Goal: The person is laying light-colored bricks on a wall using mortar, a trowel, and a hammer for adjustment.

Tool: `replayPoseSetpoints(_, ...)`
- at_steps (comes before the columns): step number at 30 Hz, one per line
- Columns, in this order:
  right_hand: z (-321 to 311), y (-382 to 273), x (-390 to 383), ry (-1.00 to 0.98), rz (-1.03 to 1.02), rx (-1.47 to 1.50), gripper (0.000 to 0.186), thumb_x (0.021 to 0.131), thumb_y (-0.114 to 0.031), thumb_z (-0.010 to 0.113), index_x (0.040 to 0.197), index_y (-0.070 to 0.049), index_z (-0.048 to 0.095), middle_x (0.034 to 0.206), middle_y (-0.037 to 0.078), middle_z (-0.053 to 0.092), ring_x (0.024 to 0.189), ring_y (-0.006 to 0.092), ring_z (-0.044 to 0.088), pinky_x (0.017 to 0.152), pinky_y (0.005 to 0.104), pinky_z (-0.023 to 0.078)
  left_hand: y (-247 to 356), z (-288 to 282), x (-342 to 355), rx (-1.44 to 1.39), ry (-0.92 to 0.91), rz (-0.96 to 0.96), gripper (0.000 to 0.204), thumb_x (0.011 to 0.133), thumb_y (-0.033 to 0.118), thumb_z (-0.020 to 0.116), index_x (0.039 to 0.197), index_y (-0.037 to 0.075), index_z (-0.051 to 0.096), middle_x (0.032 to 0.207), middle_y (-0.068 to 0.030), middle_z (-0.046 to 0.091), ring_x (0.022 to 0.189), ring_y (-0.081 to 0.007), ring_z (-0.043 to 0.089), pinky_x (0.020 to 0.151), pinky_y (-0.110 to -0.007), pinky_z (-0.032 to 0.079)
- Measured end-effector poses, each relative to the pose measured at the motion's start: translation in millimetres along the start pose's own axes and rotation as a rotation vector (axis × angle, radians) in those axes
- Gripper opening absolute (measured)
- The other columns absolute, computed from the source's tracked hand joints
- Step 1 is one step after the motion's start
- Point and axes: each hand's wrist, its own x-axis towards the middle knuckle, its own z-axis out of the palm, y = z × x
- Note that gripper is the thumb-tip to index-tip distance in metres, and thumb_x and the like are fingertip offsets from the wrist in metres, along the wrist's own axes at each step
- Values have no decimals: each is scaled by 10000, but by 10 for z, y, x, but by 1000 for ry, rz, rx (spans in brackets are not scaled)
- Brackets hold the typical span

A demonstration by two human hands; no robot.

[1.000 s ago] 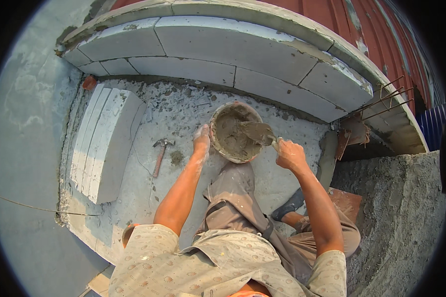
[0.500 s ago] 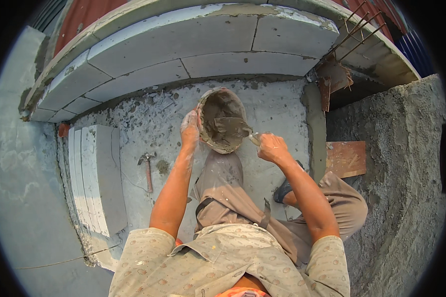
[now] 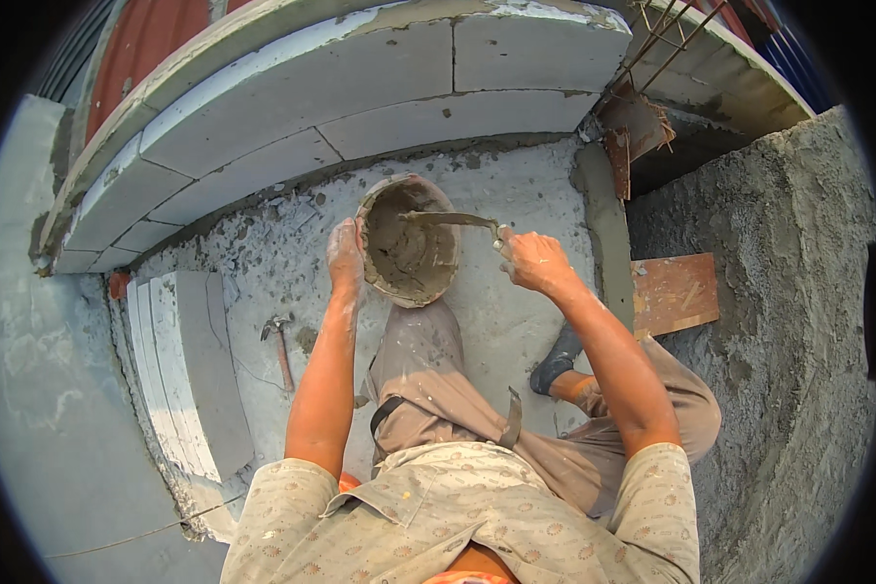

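A round bucket [image 3: 436, 263] of wet grey mortar is held above my knee, tilted slightly. My left hand [image 3: 344, 250] grips its left side, fingers dusted pale. In my right hand [image 3: 530, 255], closed round the handle, is a trowel [image 3: 459, 219] coated in mortar; its blade lies across the upper part of the bucket's opening, with the tip in or over the mortar. A hammer [image 3: 284, 355] with a wooden-looking handle lies on the concrete floor to the left, beside stacked white blocks [image 3: 200, 380].
A low curved wall of white blocks [image 3: 292, 92] runs across the back, with red corrugated sheeting behind. Rusty rebar [image 3: 667, 39] sticks out at the back right, above a reddish board [image 3: 676, 287]. A rough concrete wall [image 3: 769, 389] stands at my right, a grey one [image 3: 39, 370] at my left.
The view has swung, so the bucket appears further left. The trowel blade, lower in the mortar before, now lies higher across the opening. My hands still hold both.
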Motion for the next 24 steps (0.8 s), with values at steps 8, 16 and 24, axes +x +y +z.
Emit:
replayPoseSetpoints(8, 221, -239, 271, -147, 45, -61, 188, 728, -80, 600, 882, -17, 687, 903, 189, 685, 840, 352, 669, 696, 420, 541, -62, 154, -17, -3, -150, -10, 234, 981, 257, 519, 1021, 36, 589, 973, 1, 572, 938, -70, 551, 839, -191, 432)
replayPoseSetpoints(16, 89, -203, 6, -525, 93, 612, 269, 834, -244, 612, 991, -34, 674, 754, 98, 636, 580, 210, 603, 533, 367, 486, -59, 188, 117, 106, -148, 172, 288, 969, 276, 521, 997, 10, 629, 819, 43, 548, 700, -37, 431, 657, -191, 351)
replayPoseSetpoints(24, 550, 84, -190, -420, 273, 1092, 315, 862, -313, 616, 986, -26, 657, 697, 35, 567, 513, 120, 539, 442, 289, 448, -65, 380, 154, 195, -54, 238, 259, 981, 261, 509, 914, 28, 601, 825, 32, 543, 714, -45, 442, 666, -212, 371)
